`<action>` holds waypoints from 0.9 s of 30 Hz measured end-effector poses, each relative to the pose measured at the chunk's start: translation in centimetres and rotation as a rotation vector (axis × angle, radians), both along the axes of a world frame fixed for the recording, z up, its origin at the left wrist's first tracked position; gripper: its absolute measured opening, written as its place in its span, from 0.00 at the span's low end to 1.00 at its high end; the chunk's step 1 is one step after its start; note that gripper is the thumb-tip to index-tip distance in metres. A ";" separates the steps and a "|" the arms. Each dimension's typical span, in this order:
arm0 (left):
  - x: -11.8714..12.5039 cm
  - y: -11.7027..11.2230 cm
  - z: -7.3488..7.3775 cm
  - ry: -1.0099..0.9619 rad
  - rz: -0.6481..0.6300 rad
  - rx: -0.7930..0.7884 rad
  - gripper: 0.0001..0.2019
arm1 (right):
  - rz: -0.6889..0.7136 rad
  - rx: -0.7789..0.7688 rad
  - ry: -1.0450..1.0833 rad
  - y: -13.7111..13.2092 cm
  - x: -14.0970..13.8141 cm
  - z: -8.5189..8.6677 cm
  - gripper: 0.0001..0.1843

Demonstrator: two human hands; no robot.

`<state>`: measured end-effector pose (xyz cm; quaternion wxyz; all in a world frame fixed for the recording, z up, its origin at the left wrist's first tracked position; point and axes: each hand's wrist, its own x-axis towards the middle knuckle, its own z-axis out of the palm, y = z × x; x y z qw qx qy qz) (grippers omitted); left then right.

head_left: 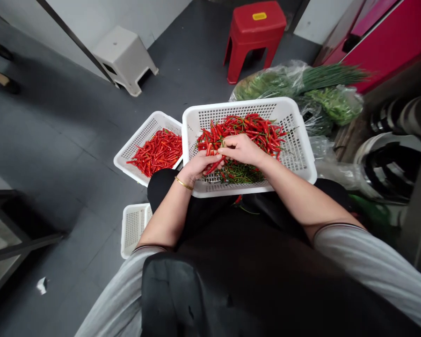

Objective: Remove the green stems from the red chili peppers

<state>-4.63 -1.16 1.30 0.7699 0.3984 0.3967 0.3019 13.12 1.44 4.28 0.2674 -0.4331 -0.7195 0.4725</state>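
Observation:
A white plastic basket [303, 161] rests across my lap, holding a heap of red chili peppers [249, 126] with green stems. Loose green stems [243, 173] lie in a pile at its near side. Over the basket's left half, my left hand [199, 164] is closed around a few red chilies [214, 164]. My right hand [242, 149] meets it there, thumb and fingers pinched together at the chilies' stem end. What exactly lies between those fingertips is too small to make out. A second white basket [126, 157] to the left holds red chilies [157, 152] that look mostly stemless.
A smaller white basket [133, 229] sits on the floor at lower left. Ahead stand a grey stool [121, 51] and a red stool [256, 32]. Bagged greens [337, 103] and stacked round containers [389, 164] line the right side. Another person's feet [2, 79] show at far left.

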 end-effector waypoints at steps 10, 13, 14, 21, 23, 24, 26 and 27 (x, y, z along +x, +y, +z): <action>-1.5 -0.3 1.9 -0.149 -0.002 0.060 0.22 | 0.100 -0.174 0.044 -0.6 1.2 -4.0 0.23; -2.0 0.2 1.4 -0.176 0.075 0.103 0.24 | 0.258 0.032 -0.625 -0.5 1.0 -6.4 0.21; -2.1 0.4 1.2 -0.171 0.090 0.124 0.24 | 0.296 0.120 -0.793 -0.6 0.7 -7.0 0.20; -0.9 0.8 0.3 0.144 0.170 0.247 0.18 | 0.384 0.218 -0.852 0.8 0.3 -5.1 0.11; -0.4 0.8 0.2 0.265 0.167 0.354 0.17 | 0.306 0.183 -0.616 1.4 1.2 -3.3 0.09; -0.2 0.9 0.1 0.298 0.154 0.386 0.16 | 0.270 0.148 -0.485 1.5 1.6 -2.6 0.08; -0.1 0.9 0.0 0.312 0.124 0.358 0.16 | 0.169 0.017 -0.228 1.5 2.0 -1.9 0.10; -0.2 0.9 0.0 0.301 0.121 0.308 0.16 | 0.108 -0.081 -0.120 1.3 2.1 -1.8 0.12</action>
